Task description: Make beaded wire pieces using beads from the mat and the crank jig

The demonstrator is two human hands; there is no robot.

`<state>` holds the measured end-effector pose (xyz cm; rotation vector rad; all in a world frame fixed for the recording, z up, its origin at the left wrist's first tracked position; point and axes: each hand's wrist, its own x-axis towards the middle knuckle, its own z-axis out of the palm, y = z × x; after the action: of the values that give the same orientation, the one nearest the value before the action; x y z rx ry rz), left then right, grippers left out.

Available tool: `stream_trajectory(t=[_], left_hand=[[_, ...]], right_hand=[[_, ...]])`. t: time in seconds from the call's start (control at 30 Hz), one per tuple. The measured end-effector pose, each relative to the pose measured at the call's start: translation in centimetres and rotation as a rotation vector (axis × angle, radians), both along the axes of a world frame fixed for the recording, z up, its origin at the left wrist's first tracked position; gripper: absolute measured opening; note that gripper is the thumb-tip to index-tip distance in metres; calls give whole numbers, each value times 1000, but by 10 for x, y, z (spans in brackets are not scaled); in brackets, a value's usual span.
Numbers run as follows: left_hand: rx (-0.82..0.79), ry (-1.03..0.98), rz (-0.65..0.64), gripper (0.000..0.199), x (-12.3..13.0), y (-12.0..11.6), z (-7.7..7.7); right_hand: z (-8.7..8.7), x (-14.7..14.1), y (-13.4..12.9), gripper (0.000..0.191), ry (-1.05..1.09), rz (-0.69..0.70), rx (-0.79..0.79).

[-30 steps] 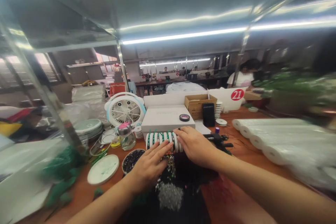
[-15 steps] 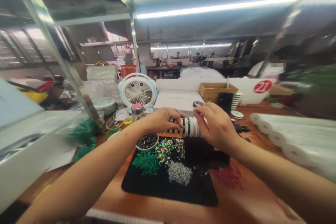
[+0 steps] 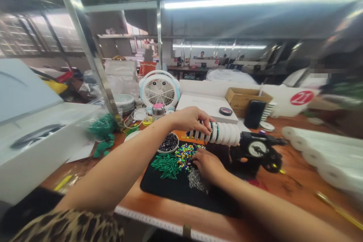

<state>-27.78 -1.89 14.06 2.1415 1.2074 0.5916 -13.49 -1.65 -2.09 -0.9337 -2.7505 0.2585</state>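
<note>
The right hand (image 3: 208, 165) has been lowered from the white ringed roll (image 3: 222, 134) to the silver pieces (image 3: 195, 179) on the black mat (image 3: 167, 185), fingers bunched, any pinch unclear, while the left hand's (image 3: 188, 120) curled fingers hold the roll's end steady.

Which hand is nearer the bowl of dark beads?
Left: the left hand, on the white roll, is beyond the bowl; the right hand is farther off, on the black mat.

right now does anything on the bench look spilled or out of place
Yes, mildly: colored beads, green pieces and silver bits lie loose in heaps on the black mat, not in containers like the bowl of dark beads beside them. The right hand is at the silver bits.
</note>
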Motion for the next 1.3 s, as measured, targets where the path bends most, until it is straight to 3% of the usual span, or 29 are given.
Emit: stream_trajectory(t=[0.33,0.57,0.67,0.77,0.83,0.93,1.1,1.3], left_hand=[[-14,2,-14,7,-5,6,-2],[-131,-86,23,8,-6,9,3],[-204,-153,32,8,-7,10,5],[-204,-175,32,9,-9,11,4],[-199,-176,20,9,-11,12,3],[-225,-162,7,10,-15,14,0],[-213,-114,22,14,-19,16,0],[-190,-114,7,11,-19,17,1]], right_hand=[[18,-6,-14,24,-162,32,181],[17,-14,-21,23,-157,99,200],[36,1,-24,20,-13,104,149],[75,25,-22,11,447,125,41],[103,36,-13,10,690,54,28],[130,39,8,7,733,-38,-35],[135,25,28,9,675,-49,-210],[132,23,24,9,710,-34,-207]])
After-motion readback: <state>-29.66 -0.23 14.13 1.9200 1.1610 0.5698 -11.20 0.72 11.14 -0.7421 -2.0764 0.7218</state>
